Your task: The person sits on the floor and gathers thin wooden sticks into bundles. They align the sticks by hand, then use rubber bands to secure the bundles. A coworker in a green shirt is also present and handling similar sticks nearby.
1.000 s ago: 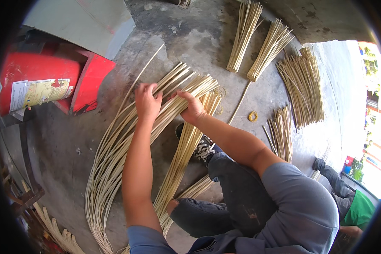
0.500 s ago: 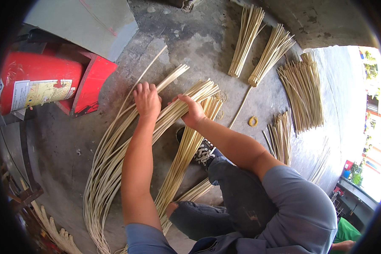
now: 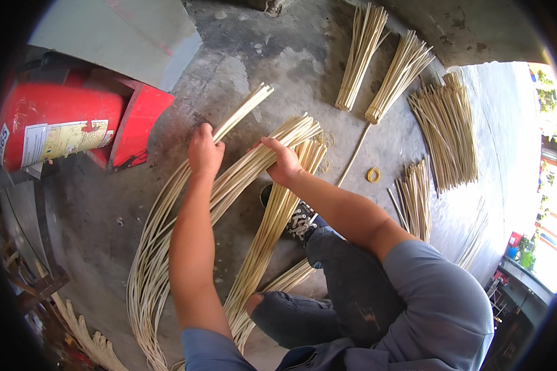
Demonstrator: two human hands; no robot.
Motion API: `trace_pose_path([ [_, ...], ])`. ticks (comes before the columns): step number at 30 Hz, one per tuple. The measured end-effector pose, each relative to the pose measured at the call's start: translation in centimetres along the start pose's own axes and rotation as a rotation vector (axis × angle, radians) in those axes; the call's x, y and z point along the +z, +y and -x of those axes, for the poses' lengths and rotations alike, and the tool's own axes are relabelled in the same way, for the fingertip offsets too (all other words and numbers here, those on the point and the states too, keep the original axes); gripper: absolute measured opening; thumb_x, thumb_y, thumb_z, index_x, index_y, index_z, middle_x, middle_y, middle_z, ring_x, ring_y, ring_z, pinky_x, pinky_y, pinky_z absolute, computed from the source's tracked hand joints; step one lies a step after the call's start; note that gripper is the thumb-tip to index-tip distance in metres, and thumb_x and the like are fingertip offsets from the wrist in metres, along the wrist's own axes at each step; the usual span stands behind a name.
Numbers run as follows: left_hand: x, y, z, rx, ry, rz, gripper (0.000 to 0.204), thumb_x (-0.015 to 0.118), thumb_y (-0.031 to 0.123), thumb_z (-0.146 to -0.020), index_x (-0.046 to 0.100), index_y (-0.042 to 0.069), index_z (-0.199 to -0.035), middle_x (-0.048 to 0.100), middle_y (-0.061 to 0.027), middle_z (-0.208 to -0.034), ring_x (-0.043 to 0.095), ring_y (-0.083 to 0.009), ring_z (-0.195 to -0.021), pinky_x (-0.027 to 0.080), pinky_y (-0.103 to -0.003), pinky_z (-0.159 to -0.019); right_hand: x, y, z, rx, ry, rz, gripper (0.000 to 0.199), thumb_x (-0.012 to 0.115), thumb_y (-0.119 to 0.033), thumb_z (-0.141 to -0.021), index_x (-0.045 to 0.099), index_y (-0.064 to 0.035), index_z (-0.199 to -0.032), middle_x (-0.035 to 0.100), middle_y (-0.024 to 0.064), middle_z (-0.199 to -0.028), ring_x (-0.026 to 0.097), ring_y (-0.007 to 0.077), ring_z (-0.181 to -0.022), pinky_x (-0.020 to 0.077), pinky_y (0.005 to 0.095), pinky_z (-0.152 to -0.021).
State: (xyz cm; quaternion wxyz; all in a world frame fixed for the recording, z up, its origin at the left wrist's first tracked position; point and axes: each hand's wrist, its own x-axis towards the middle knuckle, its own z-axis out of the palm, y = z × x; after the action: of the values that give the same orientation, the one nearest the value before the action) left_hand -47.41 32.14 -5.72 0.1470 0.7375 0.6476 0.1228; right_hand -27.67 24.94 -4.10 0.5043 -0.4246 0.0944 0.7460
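Cane strands (image 3: 241,114) newly separated leftward

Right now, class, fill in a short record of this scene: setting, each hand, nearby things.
setting: concrete floor, person seated
left hand: grips a few long pale cane strips
right hand: closed on a thicker cane bundle
under the leg: another cane bundle
left of hands: red cylinder
far right: tied short cane bundles, yellow ring

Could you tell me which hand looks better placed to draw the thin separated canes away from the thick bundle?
Left: the left hand already grips those canes; the right hand clamps the bundle.
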Motion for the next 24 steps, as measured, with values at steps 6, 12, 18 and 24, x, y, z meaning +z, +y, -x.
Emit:
trace_pose_path([
  [6, -5.2, -0.2, -0.3, -0.158, -0.513, 0.68, 0.012, 0.07, 0.004, -0.092, 0.064, -0.001, -0.101, 0.07, -0.005, -0.084, 0.068, -0.0091, -0.071, 0.053, -0.026, -0.06, -0.2, -0.5, 0.1, 0.002, 0.014, -0.021, 0.021, 0.072, -0.017, -0.091, 0.065, -0.0012, -0.101, 0.068, 0.0136, -0.098, 0.069, 0.0335, -0.101, 0.0546, 0.0488, -0.096],
  [12, -6.4, 0.2, 0.4, -0.247, -0.585, 0.911, 0.015, 0.072, 0.012, -0.094, 0.068, -0.001, -0.101, 0.071, -0.0044, -0.083, 0.069, -0.0118, -0.069, 0.052, -0.026, -0.061, -0.5, -0.7, 0.4, 0.031, -0.126, -0.038, 0.023, 0.075, -0.02, -0.09, 0.066, -0.0039, -0.105, 0.07, 0.0119, -0.103, 0.067, 0.0307, -0.104, 0.0519, 0.0481, -0.099],
  [18, -5.2, 0.5, 1.0, -0.236, -0.63, 0.849, 0.023, 0.072, 0.021, -0.097, 0.068, 0.0, -0.106, 0.069, -0.0031, -0.084, 0.067, -0.0099, -0.07, 0.051, -0.026, -0.061, -1.0, -0.9, 0.8, 0.031, -0.244, -0.03, 0.036, 0.077, -0.018, -0.089, 0.062, -0.0071, -0.119, 0.07, 0.0089, -0.107, 0.066, 0.0288, -0.109, 0.0482, 0.048, -0.104],
  [24, -4.6, 0.9, 1.1, -0.235, -0.625, 0.879, 0.027, 0.072, 0.025, -0.098, 0.069, -0.001, -0.107, 0.069, -0.0019, -0.086, 0.065, -0.0095, -0.072, 0.053, -0.026, -0.063, -0.8, -1.0, 1.0, 0.037, -0.236, -0.027, 0.047, 0.078, -0.018, -0.088, 0.058, -0.0062, -0.129, 0.067, 0.01, -0.121, 0.062, 0.0288, -0.118, 0.0438, 0.0479, -0.11],
])
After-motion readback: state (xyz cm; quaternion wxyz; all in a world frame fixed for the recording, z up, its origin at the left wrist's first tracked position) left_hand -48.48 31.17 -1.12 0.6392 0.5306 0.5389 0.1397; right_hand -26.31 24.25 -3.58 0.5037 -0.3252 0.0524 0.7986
